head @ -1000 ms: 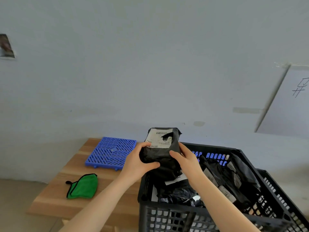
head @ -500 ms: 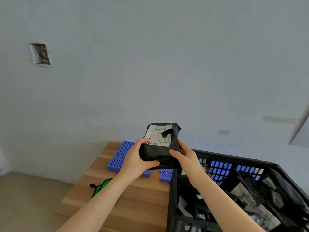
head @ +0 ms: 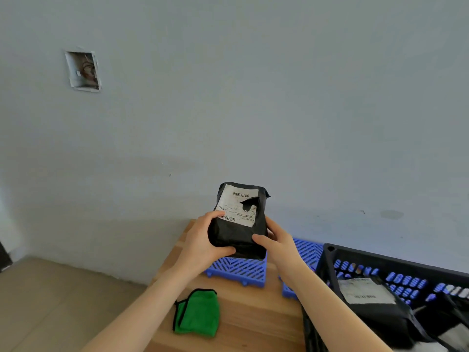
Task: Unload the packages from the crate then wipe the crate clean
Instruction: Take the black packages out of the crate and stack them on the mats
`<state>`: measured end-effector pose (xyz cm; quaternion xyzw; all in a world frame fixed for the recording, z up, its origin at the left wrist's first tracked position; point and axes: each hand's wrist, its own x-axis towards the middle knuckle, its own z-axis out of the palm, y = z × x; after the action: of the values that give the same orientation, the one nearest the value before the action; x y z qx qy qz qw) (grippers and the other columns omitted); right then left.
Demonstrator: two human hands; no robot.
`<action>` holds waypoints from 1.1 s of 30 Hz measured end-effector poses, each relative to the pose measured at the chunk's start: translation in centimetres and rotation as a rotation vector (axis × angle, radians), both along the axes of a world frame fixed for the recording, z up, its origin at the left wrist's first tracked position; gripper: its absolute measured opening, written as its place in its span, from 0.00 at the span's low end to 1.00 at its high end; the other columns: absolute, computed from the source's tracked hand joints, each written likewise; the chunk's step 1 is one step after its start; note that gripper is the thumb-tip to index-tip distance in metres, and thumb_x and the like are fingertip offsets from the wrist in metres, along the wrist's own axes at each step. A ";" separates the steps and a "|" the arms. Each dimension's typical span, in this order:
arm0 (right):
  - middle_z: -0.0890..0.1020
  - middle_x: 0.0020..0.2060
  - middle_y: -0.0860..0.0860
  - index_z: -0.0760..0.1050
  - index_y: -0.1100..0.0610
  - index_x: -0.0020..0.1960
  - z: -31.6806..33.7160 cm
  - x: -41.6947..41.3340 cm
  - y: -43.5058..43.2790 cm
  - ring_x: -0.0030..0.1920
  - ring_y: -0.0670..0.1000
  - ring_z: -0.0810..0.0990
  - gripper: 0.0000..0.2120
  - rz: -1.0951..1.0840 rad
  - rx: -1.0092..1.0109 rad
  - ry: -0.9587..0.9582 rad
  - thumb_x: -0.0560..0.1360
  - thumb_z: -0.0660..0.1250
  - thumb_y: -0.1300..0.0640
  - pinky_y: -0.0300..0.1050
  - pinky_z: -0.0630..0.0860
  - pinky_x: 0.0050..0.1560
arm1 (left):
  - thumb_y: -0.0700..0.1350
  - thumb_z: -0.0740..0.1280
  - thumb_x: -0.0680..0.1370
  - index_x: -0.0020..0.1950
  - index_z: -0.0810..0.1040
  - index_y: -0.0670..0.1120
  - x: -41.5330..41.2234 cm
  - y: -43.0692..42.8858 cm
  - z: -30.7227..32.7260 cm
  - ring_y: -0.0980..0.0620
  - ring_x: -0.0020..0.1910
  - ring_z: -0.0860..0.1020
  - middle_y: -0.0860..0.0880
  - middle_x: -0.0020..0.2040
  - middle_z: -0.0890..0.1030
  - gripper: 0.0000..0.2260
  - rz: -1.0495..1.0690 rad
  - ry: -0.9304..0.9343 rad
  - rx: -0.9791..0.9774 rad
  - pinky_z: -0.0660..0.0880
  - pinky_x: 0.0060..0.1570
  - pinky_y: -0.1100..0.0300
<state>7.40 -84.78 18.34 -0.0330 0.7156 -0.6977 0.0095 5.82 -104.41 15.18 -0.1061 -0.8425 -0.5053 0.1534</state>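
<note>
Both hands hold a black plastic mailer package with a white shipping label (head: 241,236) upright at centre frame, above a blue plastic grid mat (head: 237,270). The left hand (head: 200,242) and right hand (head: 279,243) each curl fingers and thumb around its lower sides. The black slatted plastic crate (head: 380,259), lower right, holds another labelled black package (head: 368,295). A folded green cloth (head: 198,312) lies on the wooden table (head: 253,326).

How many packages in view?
2 clear: held package is gripped by left hand and right hand over the mat; labelled package lies in the crate; dark bags beside it may hide more.
</note>
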 end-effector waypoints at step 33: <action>0.73 0.66 0.46 0.67 0.46 0.71 -21.9 -25.2 -7.7 0.67 0.47 0.71 0.29 -0.071 0.322 -0.357 0.75 0.66 0.66 0.50 0.74 0.64 | 0.46 0.78 0.66 0.72 0.69 0.53 -25.2 -6.3 -19.6 0.58 0.62 0.72 0.59 0.67 0.66 0.36 -0.103 -0.390 -0.302 0.75 0.58 0.62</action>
<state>-17.84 -92.52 -3.59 0.1181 0.8053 -0.5692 0.1164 -19.38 -110.73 -4.37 -0.0710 -0.9157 -0.3917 -0.0556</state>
